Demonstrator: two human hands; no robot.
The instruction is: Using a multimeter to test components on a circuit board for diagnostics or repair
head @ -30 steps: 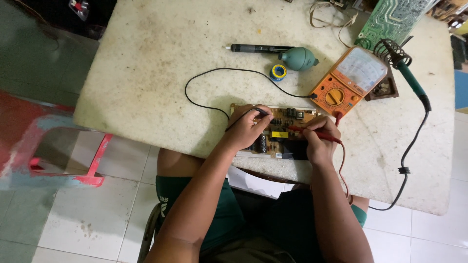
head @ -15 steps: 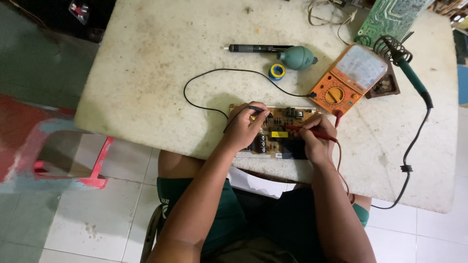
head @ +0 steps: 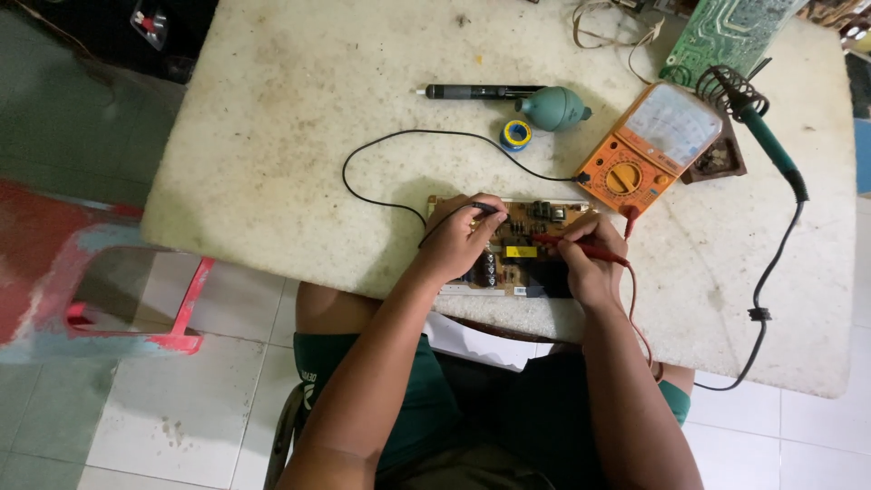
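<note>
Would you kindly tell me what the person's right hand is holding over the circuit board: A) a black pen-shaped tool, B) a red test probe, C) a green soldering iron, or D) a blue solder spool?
B: the right hand holds a thin red test probe with its tip over the circuit board, while the soldering iron lies apart on the table.

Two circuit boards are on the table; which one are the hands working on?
The brown board at the near table edge, under both hands. The green board lies untouched at the far corner, beyond the orange meter.
</note>
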